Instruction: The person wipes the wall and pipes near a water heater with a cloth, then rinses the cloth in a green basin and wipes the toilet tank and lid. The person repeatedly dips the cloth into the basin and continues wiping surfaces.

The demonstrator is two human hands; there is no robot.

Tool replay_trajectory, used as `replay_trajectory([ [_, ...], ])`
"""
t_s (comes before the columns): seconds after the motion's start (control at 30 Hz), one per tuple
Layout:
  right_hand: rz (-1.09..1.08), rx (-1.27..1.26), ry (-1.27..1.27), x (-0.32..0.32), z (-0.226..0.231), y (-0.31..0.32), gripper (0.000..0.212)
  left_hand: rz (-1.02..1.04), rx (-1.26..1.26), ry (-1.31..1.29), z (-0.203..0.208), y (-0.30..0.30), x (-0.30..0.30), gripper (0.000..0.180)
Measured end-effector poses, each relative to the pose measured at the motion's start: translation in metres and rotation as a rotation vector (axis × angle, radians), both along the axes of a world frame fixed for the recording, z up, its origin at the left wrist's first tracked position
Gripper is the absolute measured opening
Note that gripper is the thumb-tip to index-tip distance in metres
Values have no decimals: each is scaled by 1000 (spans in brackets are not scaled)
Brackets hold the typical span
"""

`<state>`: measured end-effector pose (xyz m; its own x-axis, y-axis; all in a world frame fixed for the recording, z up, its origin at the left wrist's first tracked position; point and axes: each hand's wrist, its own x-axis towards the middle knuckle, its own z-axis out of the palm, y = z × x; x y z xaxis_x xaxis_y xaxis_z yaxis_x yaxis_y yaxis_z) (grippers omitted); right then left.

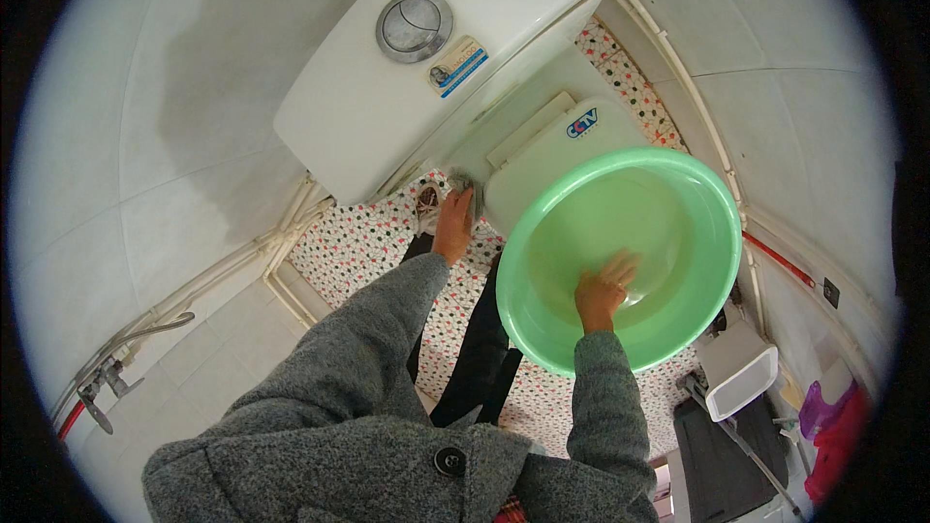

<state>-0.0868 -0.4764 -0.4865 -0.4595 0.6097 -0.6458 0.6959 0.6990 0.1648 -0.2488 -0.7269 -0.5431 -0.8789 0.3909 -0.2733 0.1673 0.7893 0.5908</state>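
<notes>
My left hand [453, 230] reaches down beside the toilet bowl. Its fingers are closed around a small grey wad [466, 191], which looks like a cloth or scrubber; my fingers partly hide it. On the right, a large light-green plastic basin [722, 223] rests over the front of the closed toilet lid [542, 150] and holds shallow, cloudy water [572, 223]. My right hand [603, 292] is inside the basin at the water, fingers stretched out and slightly blurred. Nothing shows in that hand.
The white toilet tank [349, 107] with a round flush button [414, 26] stands ahead. Pipes [678, 58] run along the right wall. A white bin [741, 383] is at the lower right, near a dark mat [722, 455]. A shower tap [102, 387] is at the left.
</notes>
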Motion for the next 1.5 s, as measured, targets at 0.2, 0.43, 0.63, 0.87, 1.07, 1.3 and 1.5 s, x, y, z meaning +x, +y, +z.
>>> replay_trajectory([
  [0.2,18,-2,23,-11,12,0,96,720,582,-910,29,10,9,11],
  [0.43,-30,-164,89,10,1,18,77,82,588,-1139,194,-5,-5,12],
  [0.63,-221,-458,644,24,74,10,49,-446,779,-958,357,55,-21,9],
  [0.87,-1207,-1178,854,20,216,13,44,-785,1164,-809,436,141,10,10],
  [1.07,-1281,-1051,1047,66,188,50,48,-151,799,-860,391,155,21,17],
  [1.3,-545,-295,818,60,114,76,66,32,327,-905,264,142,30,61],
  [1.5,-125,-131,562,7,42,55,67,235,242,-1103,169,178,32,66],
])
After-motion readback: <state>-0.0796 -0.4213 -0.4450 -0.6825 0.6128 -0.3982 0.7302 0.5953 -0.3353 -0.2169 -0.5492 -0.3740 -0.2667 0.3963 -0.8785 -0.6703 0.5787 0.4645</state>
